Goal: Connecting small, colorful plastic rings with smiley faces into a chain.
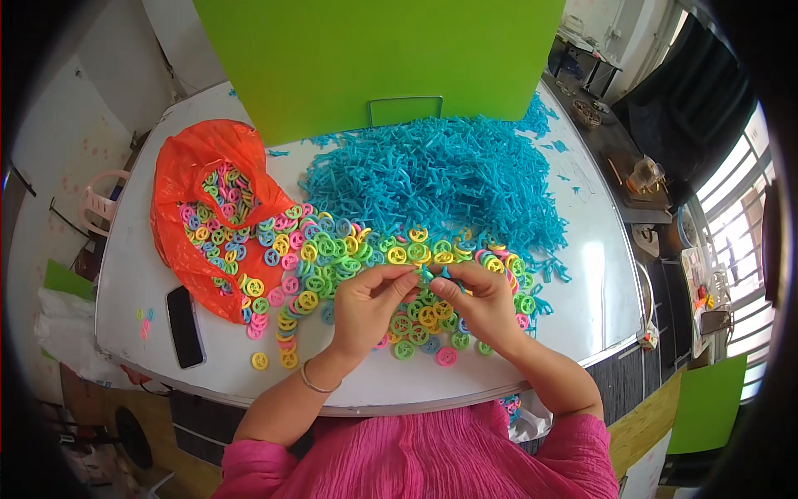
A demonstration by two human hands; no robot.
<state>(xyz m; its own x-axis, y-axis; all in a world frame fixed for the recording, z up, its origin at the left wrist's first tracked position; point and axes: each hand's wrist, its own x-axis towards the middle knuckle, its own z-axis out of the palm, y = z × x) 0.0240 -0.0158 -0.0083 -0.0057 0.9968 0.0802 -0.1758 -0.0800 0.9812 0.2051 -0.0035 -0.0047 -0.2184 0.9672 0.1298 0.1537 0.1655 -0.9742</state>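
Two hands [366, 303] [486, 303] close together, pinching small blue and green pieces [426, 274], white tabletop [224, 370], smartphone [185, 328] left, barred window [736, 224] right

White table [229, 353] with blue plastic pieces [432, 176], colourful wheels [339, 264], red bag [173, 220], black phone [184, 328].

Hands [370, 303] above coloured wheels [397, 255], blue heap [440, 170]
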